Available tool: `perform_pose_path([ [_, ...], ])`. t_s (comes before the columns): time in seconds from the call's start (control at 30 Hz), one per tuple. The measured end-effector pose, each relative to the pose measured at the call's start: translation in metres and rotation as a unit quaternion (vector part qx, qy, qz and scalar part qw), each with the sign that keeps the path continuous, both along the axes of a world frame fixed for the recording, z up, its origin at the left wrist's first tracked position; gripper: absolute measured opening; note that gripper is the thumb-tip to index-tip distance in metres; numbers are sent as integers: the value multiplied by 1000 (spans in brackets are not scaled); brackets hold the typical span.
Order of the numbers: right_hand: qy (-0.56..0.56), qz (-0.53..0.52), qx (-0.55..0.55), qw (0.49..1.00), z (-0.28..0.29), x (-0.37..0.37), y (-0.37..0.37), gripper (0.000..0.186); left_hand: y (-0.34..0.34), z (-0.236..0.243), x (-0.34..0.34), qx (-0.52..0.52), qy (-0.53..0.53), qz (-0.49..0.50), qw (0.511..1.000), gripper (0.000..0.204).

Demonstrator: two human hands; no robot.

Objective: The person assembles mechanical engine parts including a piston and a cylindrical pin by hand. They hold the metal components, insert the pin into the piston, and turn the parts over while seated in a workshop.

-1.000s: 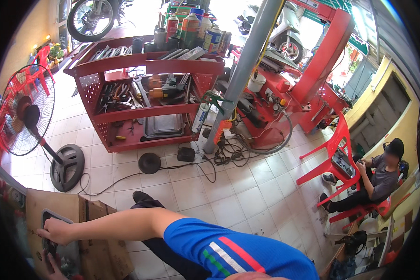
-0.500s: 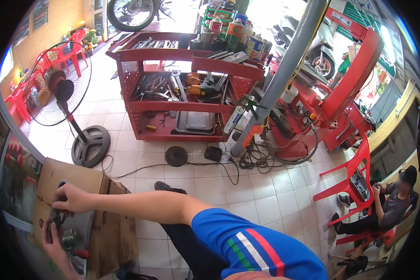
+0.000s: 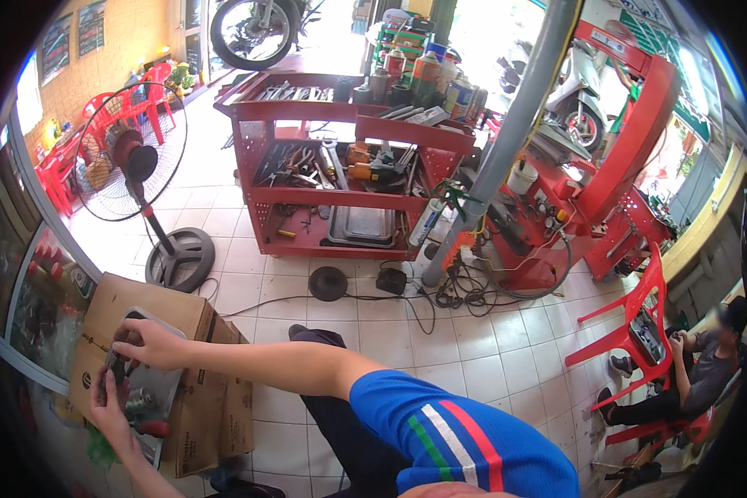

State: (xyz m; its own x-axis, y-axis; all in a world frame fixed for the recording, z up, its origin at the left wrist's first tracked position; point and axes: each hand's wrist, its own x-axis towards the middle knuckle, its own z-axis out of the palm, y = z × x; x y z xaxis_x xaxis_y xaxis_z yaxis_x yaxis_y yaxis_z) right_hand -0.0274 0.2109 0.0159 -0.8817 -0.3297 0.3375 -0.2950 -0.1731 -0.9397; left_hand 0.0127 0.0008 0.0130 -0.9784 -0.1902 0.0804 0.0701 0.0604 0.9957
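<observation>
The left hand (image 3: 111, 408) and right hand (image 3: 151, 344), fingers nearly closed, grip a small dark part (image 3: 120, 366) over the metal tray (image 3: 170, 388) on the cardboard box (image 3: 203, 415).

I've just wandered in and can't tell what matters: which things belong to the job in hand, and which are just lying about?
Seemingly in use:
dark part, in the left hand with the right hand at it
grey tray beneath
cardboard box under the tray

Apparently just standing by:
floor fan
red tool cart
orange power tool
black disc
</observation>
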Motion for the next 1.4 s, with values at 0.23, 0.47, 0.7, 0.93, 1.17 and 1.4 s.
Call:
perform_pose_path([
  [0.23, 74, -219, 47, 972, -30, -27, 7, 37, -3, -2, -3, 35, 6, -5, 999, 37],
  [0.47, 59, -362, 176, 914, -49, -66, 19, 38, -1, -19, -18, 69, 15, -12, 997, 35],
  [0.7, -54, -446, 242, 860, -51, -76, 14, 37, 12, -21, -14, 59, 2, -24, 998, 33],
  [0.93, -82, -396, 74, 912, -41, -90, -44, 44, 22, -24, -6, 76, 2, -8, 997, 31],
  [1.17, -179, -54, -217, 958, -32, -57, -90, 44, 2, -17, -5, 95, 4, 17, 995, 31],
  [1.4, -186, -9, -357, 916, -55, -52, -68, 46, 38, -19, -14, 89, -24, 15, 996, 34],
])
